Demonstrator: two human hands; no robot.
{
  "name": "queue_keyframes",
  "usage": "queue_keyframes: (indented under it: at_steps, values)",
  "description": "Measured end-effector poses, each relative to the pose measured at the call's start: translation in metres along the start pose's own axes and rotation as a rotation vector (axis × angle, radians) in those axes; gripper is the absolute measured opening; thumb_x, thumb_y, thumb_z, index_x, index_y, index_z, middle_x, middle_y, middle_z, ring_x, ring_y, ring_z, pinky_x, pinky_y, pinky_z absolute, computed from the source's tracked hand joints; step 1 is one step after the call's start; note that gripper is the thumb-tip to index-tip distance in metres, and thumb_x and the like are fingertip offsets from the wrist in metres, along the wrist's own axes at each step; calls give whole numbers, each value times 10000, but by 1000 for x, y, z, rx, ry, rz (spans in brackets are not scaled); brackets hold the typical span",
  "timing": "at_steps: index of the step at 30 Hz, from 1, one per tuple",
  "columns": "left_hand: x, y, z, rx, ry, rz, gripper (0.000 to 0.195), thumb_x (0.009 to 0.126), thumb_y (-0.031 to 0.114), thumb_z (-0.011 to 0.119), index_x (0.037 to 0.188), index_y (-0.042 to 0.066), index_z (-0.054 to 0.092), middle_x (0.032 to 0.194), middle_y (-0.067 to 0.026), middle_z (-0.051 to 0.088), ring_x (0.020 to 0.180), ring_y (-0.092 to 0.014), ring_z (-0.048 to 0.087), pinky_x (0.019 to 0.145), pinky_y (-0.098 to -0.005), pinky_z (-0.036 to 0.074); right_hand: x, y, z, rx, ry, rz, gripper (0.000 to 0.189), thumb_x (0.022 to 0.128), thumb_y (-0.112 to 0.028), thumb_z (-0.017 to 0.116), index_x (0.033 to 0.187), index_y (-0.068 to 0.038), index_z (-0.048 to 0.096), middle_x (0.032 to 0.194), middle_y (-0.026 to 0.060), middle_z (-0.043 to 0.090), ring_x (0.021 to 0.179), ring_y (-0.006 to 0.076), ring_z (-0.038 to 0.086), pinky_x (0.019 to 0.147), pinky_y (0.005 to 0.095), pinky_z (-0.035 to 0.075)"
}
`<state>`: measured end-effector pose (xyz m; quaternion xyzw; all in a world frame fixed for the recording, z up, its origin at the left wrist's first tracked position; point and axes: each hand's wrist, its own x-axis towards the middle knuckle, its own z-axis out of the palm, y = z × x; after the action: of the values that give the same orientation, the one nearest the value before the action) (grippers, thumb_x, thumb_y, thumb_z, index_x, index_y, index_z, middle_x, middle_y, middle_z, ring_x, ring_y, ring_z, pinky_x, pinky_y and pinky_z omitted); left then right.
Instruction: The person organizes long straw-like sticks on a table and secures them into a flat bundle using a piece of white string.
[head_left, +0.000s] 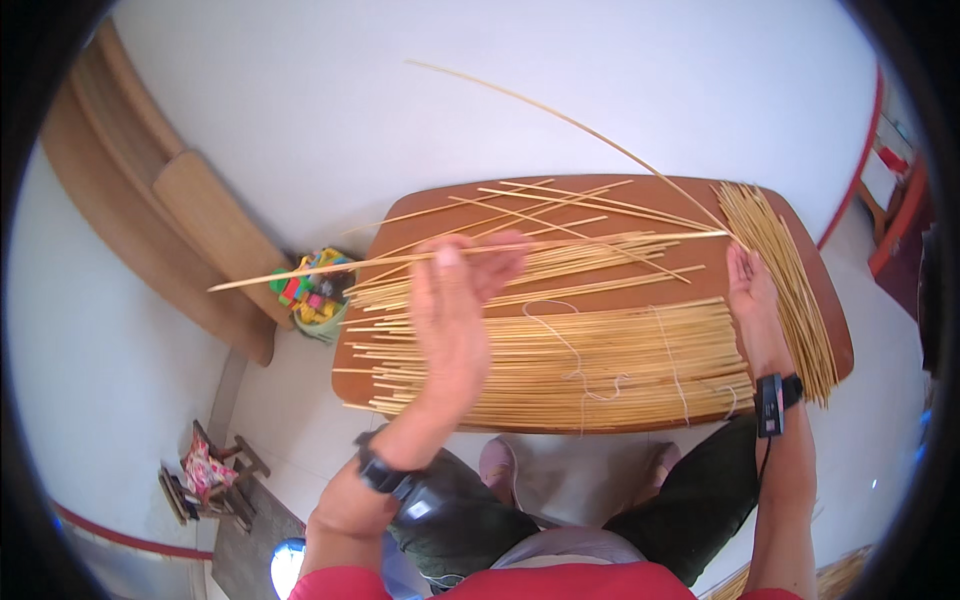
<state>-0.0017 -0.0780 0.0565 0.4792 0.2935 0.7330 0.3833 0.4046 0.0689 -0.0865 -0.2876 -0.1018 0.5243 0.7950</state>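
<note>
A long, pale straw-coloured stalk (360, 263) runs nearly level above the table. My left hand (461, 300), a little blurred, has this stalk across it between thumb and fingers. My right hand (750, 281) pinches its other end at the table's right side. From the same right fingers, a thinner stalk (570, 122) arcs up and left in front of the wall. Below my hands, many stalks lie side by side as a mat (615, 360), with white thread (671, 360) running across them and loose thread (574, 352) on top.
The brown table (420, 206) carries loose crossed stalks (555, 206) at the back and a dense bundle (795, 300) on the right. A tub of coloured toy blocks (319, 292) stands left of it. Further left are a wooden bench (217, 232) and a small stool (217, 480).
</note>
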Motion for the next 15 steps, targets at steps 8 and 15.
queue_keyframes:
  at_steps: [8, 15]
  values:
    - [4, 127, 42, 785, -264, 164, 289, 1076, 259, 439, 1204, 31, 561, 675, 2, 511, 700, -122, 593, 675, -266, 497, -101, 5, 88, -171, -308, -24, 228, 987, -131, 611, 1120, 30, 519, 992, 164, 612, 957, 303, 679, 867, 421, 608]
    - [18, 72, 39, 994, -774, -190, 351, 1042, 212, 512, 1249, -55, 609, 770, -16, 645, 701, -78, 593, 629, -239, 479, -196, 27, 117, -337, -658, 107, 220, 1003, -215, 603, 1042, 1, 582, 953, 122, 661, 820, 250, 715, 741, 367, 626]
